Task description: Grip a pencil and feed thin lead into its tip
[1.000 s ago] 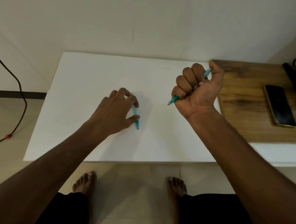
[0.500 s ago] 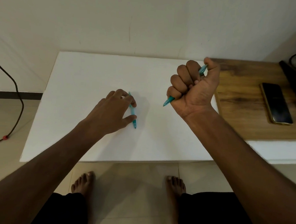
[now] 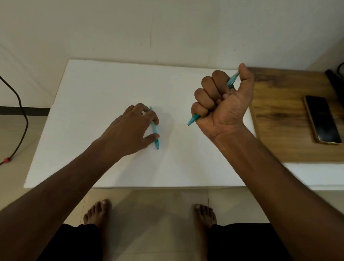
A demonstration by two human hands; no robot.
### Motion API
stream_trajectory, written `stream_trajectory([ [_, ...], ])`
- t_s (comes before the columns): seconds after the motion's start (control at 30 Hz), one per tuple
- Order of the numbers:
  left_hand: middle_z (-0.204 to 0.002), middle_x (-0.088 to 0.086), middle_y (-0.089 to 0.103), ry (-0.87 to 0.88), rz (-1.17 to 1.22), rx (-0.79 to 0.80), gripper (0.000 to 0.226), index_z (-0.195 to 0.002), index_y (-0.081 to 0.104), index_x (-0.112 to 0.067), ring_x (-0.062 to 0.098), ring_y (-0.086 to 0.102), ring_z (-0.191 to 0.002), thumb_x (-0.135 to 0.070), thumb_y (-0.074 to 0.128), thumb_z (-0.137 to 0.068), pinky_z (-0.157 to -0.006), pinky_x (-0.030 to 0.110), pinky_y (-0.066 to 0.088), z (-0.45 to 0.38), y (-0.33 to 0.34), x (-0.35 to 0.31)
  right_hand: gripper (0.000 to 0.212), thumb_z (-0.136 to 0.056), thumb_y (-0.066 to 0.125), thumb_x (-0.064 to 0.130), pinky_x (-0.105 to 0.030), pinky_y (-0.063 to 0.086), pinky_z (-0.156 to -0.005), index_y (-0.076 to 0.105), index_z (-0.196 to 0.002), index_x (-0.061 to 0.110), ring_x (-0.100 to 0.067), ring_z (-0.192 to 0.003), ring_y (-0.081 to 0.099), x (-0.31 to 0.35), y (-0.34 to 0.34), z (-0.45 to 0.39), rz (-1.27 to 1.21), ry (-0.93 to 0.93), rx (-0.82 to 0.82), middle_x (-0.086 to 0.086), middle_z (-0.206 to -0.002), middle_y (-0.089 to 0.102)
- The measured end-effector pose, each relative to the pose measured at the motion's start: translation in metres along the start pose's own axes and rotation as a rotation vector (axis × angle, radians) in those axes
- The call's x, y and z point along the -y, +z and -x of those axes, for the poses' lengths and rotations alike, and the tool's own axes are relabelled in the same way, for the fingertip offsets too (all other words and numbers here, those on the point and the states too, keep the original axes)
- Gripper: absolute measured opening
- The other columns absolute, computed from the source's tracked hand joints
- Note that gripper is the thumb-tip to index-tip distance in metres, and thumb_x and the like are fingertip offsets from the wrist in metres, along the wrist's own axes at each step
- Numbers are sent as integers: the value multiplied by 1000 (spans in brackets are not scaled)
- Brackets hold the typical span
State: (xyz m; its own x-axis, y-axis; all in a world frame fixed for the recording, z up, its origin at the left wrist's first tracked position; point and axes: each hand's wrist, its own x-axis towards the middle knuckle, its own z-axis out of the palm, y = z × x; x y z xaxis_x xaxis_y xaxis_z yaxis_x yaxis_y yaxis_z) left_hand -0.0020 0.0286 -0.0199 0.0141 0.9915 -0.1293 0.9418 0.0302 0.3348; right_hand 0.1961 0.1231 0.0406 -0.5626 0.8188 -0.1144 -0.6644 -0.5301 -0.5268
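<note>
Plainly, readable writing: none can be made out on either pen, on the phone or on the board; anything printed there is too small to tell.
Containers: nothing in view holds another thing inside it; the pens are out in the open, one in a fist, one flat on the board.
Right hand (image 3: 223, 105): raised above the board's right part, palm side toward the camera, all four fingers curled tight and the thumb pointing up, clamped round the right pen.
Right pen (image 3: 193, 119): teal and see-through, running slantwise through the fist; its tip pokes out below the little finger, pointing down and left, and its back end shows by the thumb.
Left hand (image 3: 133, 130): palm down on the board, fingers bent and slightly apart, fingertips and thumb pinching the left pen from either side.
Left pen (image 3: 155, 132): teal, lying on the white board near its middle, roughly lengthwise away from the person, tip toward the near edge.
White board (image 3: 101, 98): flat white sheet against the wall, near edge above the bare feet.
Wooden top (image 3: 282, 136): just right of the board, touching its edge.
Phone (image 3: 322, 119): dark screen up on the wooden top, well apart from both hands.
Cable (image 3: 21, 110): dark, trailing down the wall to the floor at left.
Change from half a second ago: both grips are as they were; the left pen lies in the same spot, and the fist holds the same pose.
</note>
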Motion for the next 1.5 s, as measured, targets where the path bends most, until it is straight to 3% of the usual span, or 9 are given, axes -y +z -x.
stream_trajectory([
  [0.3,-143,0,53,3,-10,29,48,-137,53,-33,24,51,-130,-50,69,-95,-103,45,51,1,-8,-3,58,-104,22,56,-17,12,-43,20,-57,23,-10,-42,10,1,-1,0,-38,-1,-14,6,-53,14],
  [0.47,-144,0,55,-7,6,-13,55,-143,50,-28,24,55,-128,-49,69,-95,-97,40,53,0,-14,-1,53,-103,22,50,-18,11,-44,21,-57,24,-11,-43,10,2,-2,1,-46,-13,-33,6,-54,14],
  [0.63,-161,7,37,-127,-61,-9,95,-157,35,-18,32,42,-145,-70,68,-85,-110,52,48,1,-18,25,61,-104,21,62,-18,12,-43,21,-57,23,-10,-43,10,3,-5,1,-76,6,-9,6,-53,15],
  [0.8,-176,-2,-4,-216,-126,292,146,-167,2,-21,27,8,-162,-99,57,-56,-125,54,30,11,-27,59,56,-101,27,58,-19,12,-42,21,-57,23,-10,-43,11,3,-8,1,-85,16,-2,6,-53,15],
  [0.87,-175,-9,-9,-170,-106,333,141,-167,4,-29,23,3,-162,-93,65,-58,-124,53,32,16,-31,70,51,-95,34,54,-19,12,-42,21,-57,23,-10,-43,11,3,-8,0,-76,11,0,6,-53,15],
  [1.03,-172,-4,13,-67,-44,227,102,-161,30,-40,25,17,-157,-57,85,-77,-120,52,38,21,-36,80,47,-89,40,52,-19,12,-42,21,-57,23,-11,-43,11,2,-6,-1,-65,-1,0,6,-54,14],
  [1.27,-156,-4,46,-46,-114,63,72,-146,56,-39,22,46,-137,-58,81,-81,-99,45,52,11,-30,53,52,-97,32,55,-20,12,-42,22,-57,23,-10,-43,11,-2,-8,-2,-67,6,-9,6,-54,16],
  [1.37,-133,-6,58,-57,-90,5,57,-133,65,-37,17,56,-120,-56,81,-82,-90,40,55,8,-24,45,48,-94,36,51,-19,11,-44,22,-57,24,-10,-44,11,-3,-7,-2,-47,-8,-15,6,-54,15],
  [1.5,-92,-7,68,-177,92,-30,41,-116,72,-19,12,66,-81,-38,87,-83,-80,33,58,4,-9,28,46,-93,35,48,-19,11,-45,21,-57,24,-11,-44,10,-1,-5,0,-25,-24,-34,6,-54,14],
])
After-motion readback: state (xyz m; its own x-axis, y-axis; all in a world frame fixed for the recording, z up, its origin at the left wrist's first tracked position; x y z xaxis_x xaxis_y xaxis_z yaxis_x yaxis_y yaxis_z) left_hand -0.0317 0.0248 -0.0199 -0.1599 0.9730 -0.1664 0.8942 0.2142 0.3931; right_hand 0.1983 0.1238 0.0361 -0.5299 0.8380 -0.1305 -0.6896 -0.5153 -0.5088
